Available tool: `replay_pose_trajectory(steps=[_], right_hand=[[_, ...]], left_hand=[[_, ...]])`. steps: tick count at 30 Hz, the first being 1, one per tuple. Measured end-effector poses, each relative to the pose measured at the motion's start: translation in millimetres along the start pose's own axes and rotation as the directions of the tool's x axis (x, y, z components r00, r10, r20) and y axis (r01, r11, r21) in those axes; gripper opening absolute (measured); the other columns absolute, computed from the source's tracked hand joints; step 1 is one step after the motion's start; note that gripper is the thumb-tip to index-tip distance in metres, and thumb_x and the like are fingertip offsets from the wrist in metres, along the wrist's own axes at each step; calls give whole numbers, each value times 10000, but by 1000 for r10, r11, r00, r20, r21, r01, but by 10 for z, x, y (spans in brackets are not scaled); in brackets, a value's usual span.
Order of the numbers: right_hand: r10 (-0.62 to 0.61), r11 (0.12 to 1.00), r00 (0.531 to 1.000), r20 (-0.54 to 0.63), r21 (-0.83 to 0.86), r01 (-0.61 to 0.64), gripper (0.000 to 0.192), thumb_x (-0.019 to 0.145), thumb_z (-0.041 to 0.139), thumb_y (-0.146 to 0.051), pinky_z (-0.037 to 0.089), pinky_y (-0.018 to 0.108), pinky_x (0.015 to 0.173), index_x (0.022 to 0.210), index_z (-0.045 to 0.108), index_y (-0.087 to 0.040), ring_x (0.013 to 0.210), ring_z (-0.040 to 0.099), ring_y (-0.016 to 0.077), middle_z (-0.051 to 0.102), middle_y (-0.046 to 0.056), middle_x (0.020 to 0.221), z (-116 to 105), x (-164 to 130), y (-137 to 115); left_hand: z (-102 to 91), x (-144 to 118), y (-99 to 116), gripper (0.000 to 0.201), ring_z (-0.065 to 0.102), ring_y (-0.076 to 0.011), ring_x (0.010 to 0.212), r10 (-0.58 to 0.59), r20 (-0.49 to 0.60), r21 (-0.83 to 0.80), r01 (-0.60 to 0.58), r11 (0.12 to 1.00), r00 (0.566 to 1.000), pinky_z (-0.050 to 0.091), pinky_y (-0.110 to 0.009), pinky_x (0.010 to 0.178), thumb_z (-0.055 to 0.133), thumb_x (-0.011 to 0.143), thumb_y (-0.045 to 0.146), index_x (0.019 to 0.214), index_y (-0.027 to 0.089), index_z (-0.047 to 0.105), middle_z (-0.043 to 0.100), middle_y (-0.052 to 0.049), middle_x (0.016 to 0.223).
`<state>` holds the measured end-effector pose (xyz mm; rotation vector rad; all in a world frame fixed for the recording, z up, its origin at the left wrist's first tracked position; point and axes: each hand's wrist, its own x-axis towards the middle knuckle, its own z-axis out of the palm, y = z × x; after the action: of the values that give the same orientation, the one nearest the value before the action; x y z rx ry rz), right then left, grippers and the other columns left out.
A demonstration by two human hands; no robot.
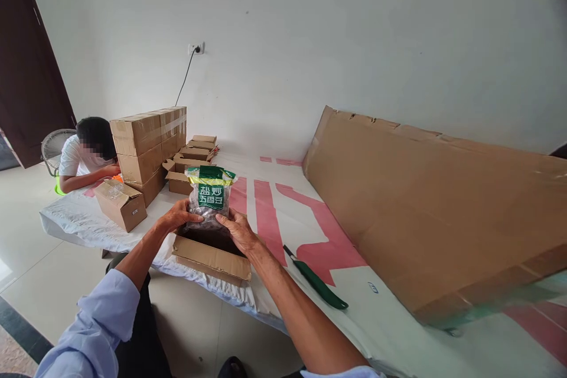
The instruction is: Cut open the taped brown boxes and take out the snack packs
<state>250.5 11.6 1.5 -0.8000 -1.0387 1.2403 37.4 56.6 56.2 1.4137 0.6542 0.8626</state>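
Note:
Between my two hands is a clear plastic bag of beans with a green and yellow printed label, held upright. My left hand grips its left side with the thumb across the front. On the other side my right hand closes round the lower right edge, thumb in front. The bag is over an open cardboard box at the table's near edge; its lower end is at the box opening, and the box's inside is mostly hidden. A green-handled tool lies right of my right forearm.
Stacked taped cartons stand at the left, with a single carton in front. Several open boxes sit behind the bag. A large cardboard sheet leans on the right. Another person leans on the table's far left end.

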Motion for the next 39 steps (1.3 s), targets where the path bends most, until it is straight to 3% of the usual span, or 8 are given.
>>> replay_pose_trajectory(steps=[6,12,17,25,29,33,36,39], right_hand=[[36,999,999,7,27,-36,592,603,1008,-504,568,408,1013,1070,800,-204,998,753,239,849,53,1103,10,-12,-20],[160,986,987,9,43,-160,660,563,1023,-517,606,389,736,1093,767,-218,788,740,219,839,35,965,-14,-61,-44],[187,981,982,0,45,-187,640,549,1028,-504,597,371,693,1062,771,-221,812,743,228,830,36,960,-18,-85,-78],[133,989,988,81,61,-138,598,585,1018,-521,615,378,821,1060,809,-222,970,751,252,842,60,1071,86,-229,-286],[95,995,991,92,-41,-91,553,654,982,-528,619,366,707,1101,797,-259,955,747,270,831,48,1105,76,-354,-370],[-22,986,1000,-15,-167,19,499,672,957,-562,580,319,610,1005,783,-234,848,699,237,810,48,991,-113,-387,-568],[-122,965,988,-98,-243,96,507,675,950,-565,591,332,632,1004,765,-227,805,681,214,800,48,979,-309,-307,-829],[-231,924,964,-132,-341,175,491,684,942,-541,598,345,677,1005,750,-223,774,665,194,788,44,957,-470,-151,-1076]], left_hand=[[-6,10,-24,652,755,-212,797,-7,10,-9,8,1000,1000,594,-318,822,1080,446,314,992,118,782,802,-61,864],[-23,14,-44,664,762,-219,831,-37,9,19,36,999,999,602,-323,843,1067,452,295,1024,116,782,818,-75,937],[-26,14,-52,676,756,-207,821,-30,-11,3,30,1000,999,597,-301,809,1062,431,250,1032,111,785,824,-84,967],[18,-35,-43,656,767,-239,870,38,-12,-31,-38,999,999,603,-325,821,1064,448,313,1013,120,792,824,-89,962],[112,-118,60,680,779,-285,1014,102,42,5,-103,995,994,604,-353,899,1052,540,355,1128,136,788,832,-108,1073],[108,-242,277,671,738,-339,1235,132,172,66,-145,987,976,590,-413,1029,1012,667,361,1261,161,772,802,-155,1275],[-53,-327,475,666,707,-358,1312,175,41,193,-180,965,984,597,-448,1044,1004,690,339,1291,172,769,787,-173,1327],[-265,-375,633,617,754,-336,1220,205,-126,288,-162,944,971,626,-458,1004,978,722,374,1267,162,783,791,-178,1319]])
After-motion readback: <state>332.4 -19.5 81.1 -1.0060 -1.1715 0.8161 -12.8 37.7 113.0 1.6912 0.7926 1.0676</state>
